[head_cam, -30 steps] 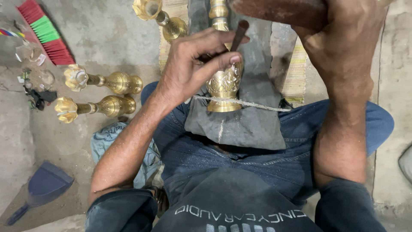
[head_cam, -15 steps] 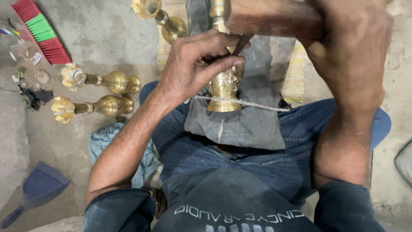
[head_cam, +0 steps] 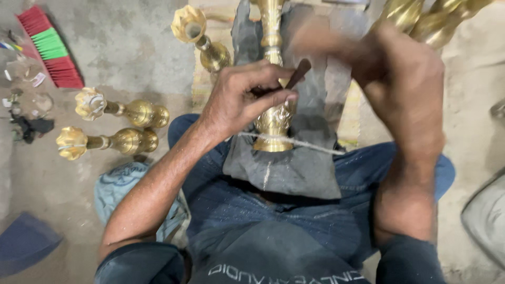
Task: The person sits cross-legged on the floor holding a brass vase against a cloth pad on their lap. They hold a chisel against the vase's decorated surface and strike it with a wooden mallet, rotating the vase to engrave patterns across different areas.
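We read this as a small metalworking workshop, floor-level craft setup. The bare concrete floor is grey, stained and dusty. Finished-looking brass stands with flower-shaped tops lie on their sides on it, another brass piece lies further up, more brass shapes show at top right. The person sits on the floor with a dark grey work cloth across the lap, a brass stand laid on it. A red and green brush and a dark blue dustpan sit at the left. A woven mat lies under the work area.
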